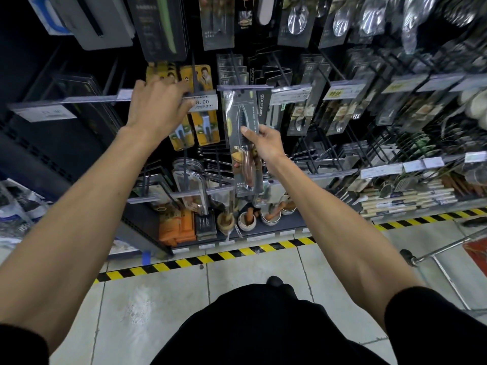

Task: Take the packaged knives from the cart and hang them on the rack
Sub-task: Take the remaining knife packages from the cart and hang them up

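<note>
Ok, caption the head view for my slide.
Right hand holds a packaged knife at the rack while left hand reaches a hook.

Hands, two: left hand (155,106), right hand (266,143). Dark sleeves (434,325), two. Packaged knife (245,169) in hand, one. Yellow-backed peeler packs (205,127), two front faces show; how many hang behind them cannot be told. Price tag (204,102) reading 8.00, one. Yellow special-price label (340,94), one plainly seen. Spoon packs (297,22) along the top row, at least three with bowls showing. Clear label rails (87,98), two tiers. Mortars with pestles (247,219) on the bottom shelf (263,234), four. Orange boxes (176,227) beside them, count unclear. Yellow-and-black floor stripes (210,256), two runs. Cart (445,248), one, partly in frame. Shoe tip (275,281), one
</note>
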